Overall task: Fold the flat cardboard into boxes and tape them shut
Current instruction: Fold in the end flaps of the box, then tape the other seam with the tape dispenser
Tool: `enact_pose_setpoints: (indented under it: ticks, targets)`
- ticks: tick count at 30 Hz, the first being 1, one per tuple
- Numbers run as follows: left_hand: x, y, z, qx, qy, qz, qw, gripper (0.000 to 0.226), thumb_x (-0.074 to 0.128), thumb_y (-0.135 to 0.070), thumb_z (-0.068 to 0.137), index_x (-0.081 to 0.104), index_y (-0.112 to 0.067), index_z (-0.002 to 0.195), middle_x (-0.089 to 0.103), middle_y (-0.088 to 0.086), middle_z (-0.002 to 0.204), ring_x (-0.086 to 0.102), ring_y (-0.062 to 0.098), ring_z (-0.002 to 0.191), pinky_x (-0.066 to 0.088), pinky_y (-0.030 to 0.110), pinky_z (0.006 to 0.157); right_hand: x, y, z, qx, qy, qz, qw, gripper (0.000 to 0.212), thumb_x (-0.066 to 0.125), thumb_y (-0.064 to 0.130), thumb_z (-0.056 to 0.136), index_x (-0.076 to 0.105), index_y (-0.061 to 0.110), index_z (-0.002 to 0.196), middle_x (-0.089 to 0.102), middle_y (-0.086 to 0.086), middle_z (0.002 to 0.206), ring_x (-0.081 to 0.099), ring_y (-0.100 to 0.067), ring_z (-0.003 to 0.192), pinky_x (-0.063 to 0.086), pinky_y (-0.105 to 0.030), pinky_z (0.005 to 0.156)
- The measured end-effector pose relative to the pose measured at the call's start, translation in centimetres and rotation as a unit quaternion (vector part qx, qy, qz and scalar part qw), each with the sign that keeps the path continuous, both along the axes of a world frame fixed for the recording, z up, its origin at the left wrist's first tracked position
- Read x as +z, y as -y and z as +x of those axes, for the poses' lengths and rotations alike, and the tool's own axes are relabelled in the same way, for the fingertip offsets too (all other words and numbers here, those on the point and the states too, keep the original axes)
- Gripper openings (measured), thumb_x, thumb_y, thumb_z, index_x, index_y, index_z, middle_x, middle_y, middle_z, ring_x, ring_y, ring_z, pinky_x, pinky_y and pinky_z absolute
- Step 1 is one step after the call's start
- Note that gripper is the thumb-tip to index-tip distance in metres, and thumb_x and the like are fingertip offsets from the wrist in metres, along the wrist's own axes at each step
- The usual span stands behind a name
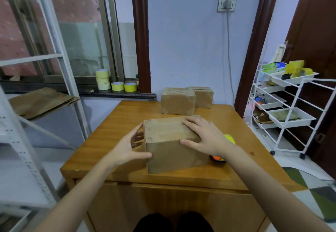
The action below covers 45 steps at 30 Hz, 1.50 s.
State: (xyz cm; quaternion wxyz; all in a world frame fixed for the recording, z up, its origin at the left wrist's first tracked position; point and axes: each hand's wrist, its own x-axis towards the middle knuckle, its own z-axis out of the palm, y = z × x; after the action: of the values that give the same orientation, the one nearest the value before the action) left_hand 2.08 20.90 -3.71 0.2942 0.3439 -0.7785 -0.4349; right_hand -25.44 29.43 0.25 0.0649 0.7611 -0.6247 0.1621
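Near the front of the table, the box you are working on sits closed, its top flaps down and a glossy strip of tape running along the seam. Your right hand lies flat on the lid, fingers straight and spread, pressing down, probably to seat the tape. Your left hand cups the left end, fingers loosely curved against that side and thumb at the front corner, steadying the box so it cannot slide under the push. Just behind your right wrist lies a yellow tape roll, kept within reach. Two finished boxes stand at the far edge, out of the way. Spare tape rolls line the windowsill, and flat cardboard waits on the shelf to your left.
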Motion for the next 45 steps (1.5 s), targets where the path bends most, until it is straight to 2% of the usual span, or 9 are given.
enact_pose_setpoints:
  ticks: [4, 8, 13, 18, 23, 29, 34, 37, 45]
  targets:
    - [0.2, 0.9, 0.1, 0.018, 0.014, -0.015, 1.000, 0.122, 0.083, -0.067, 0.043, 0.018, -0.045, 0.144, 0.035, -0.005, 0.150, 0.038, 0.009, 0.134, 0.033, 0.031, 0.111, -0.4, 0.8, 0.8, -0.042, -0.047, 0.026, 0.998, 0.106, 0.001, 0.085, 0.068, 0.027, 0.024, 0.150, 0.024, 0.006, 0.156, 0.018, -0.016, 0.144, 0.015, -0.035, 0.116]
    - [2.2, 0.2, -1.2, 0.041, -0.012, -0.076, 0.996, 0.085, 0.064, -0.064, 0.076, 0.020, -0.045, 0.146, 0.025, -0.016, 0.154, 0.020, 0.001, 0.140, 0.017, 0.030, 0.114, -0.3, 1.0, 1.2, -0.068, -0.060, 0.052, 0.995, 0.082, 0.019, 0.074, 0.087, 0.023, 0.023, 0.151, 0.020, 0.004, 0.158, 0.014, -0.016, 0.145, 0.015, -0.037, 0.117]
    - [3.0, -0.3, -4.9, 0.058, 0.221, -0.317, 0.920, 0.052, 0.027, -0.047, 0.100, 0.033, -0.026, 0.146, 0.026, -0.011, 0.154, 0.016, 0.003, 0.143, 0.003, 0.025, 0.118, 0.1, 0.8, 2.1, -0.075, -0.063, 0.052, 0.994, 0.074, 0.026, 0.066, 0.093, 0.026, 0.019, 0.150, 0.023, -0.001, 0.157, 0.018, -0.018, 0.144, 0.018, -0.037, 0.116]
    - [2.3, 1.3, -4.2, 0.086, 0.196, -0.315, 0.925, 0.046, 0.025, -0.045, 0.099, 0.046, -0.032, 0.137, 0.041, -0.013, 0.146, 0.028, 0.000, 0.138, 0.012, 0.022, 0.117, 0.8, -1.7, -0.6, -0.061, 0.184, 0.020, 0.981, 0.064, 0.041, 0.053, 0.095, 0.030, 0.022, 0.149, 0.021, 0.001, 0.158, 0.017, -0.013, 0.144, 0.019, -0.032, 0.117]
    - [1.9, 1.1, -4.2, 0.077, 0.209, -0.333, 0.916, 0.069, 0.008, -0.059, 0.086, 0.046, -0.032, 0.136, 0.041, -0.015, 0.145, 0.025, -0.006, 0.133, 0.012, 0.021, 0.115, -3.2, -5.7, -5.3, -0.141, 0.286, -0.022, 0.948, 0.060, 0.057, 0.037, 0.092, 0.033, 0.020, 0.144, 0.035, 0.003, 0.148, 0.032, -0.014, 0.137, 0.028, -0.026, 0.107]
    - [3.1, 0.7, -4.6, 0.091, 0.232, -0.355, 0.901, 0.043, 0.028, -0.041, 0.102, 0.046, -0.026, 0.139, 0.040, -0.011, 0.146, 0.025, -0.001, 0.137, 0.006, 0.021, 0.113, -8.5, -8.1, -8.9, -0.131, 0.343, -0.072, 0.927, 0.079, 0.078, 0.015, 0.077, 0.032, 0.026, 0.140, 0.049, 0.001, 0.126, 0.050, -0.010, 0.116, 0.047, -0.033, 0.099]
    - [5.2, -2.0, -7.5, 0.110, 0.209, -0.419, 0.877, 0.050, 0.024, -0.040, 0.098, 0.051, -0.022, 0.136, 0.042, -0.008, 0.145, 0.028, 0.007, 0.140, 0.005, 0.024, 0.114, -10.0, -7.0, -8.8, -0.051, 0.132, -0.078, 0.987, 0.104, 0.079, 0.031, 0.077, 0.002, 0.056, 0.143, 0.050, -0.003, 0.128, 0.057, -0.017, 0.103, 0.046, -0.023, 0.078]
    - [5.8, -4.4, -10.4, 0.063, 0.196, -0.450, 0.869, 0.037, 0.037, -0.030, 0.101, 0.050, -0.025, 0.136, 0.042, -0.009, 0.145, 0.028, 0.009, 0.141, 0.004, 0.024, 0.113, -10.7, -6.0, -8.6, -0.035, 0.119, -0.062, 0.990, 0.099, 0.071, 0.027, 0.084, -0.003, 0.061, 0.140, 0.054, -0.002, 0.114, 0.057, -0.020, 0.094, 0.046, -0.026, 0.071]
    - [3.8, -7.5, -15.8, -0.050, 0.192, -0.474, 0.858, 0.032, 0.052, -0.023, 0.084, 0.074, -0.018, 0.106, 0.066, 0.003, 0.120, 0.053, 0.023, 0.125, 0.042, 0.038, 0.101, -11.4, -6.0, -8.9, 0.003, 0.174, -0.098, 0.980, 0.092, 0.064, 0.012, 0.089, 0.007, 0.061, 0.142, 0.054, 0.009, 0.097, 0.057, -0.018, 0.086, 0.036, -0.018, 0.069]
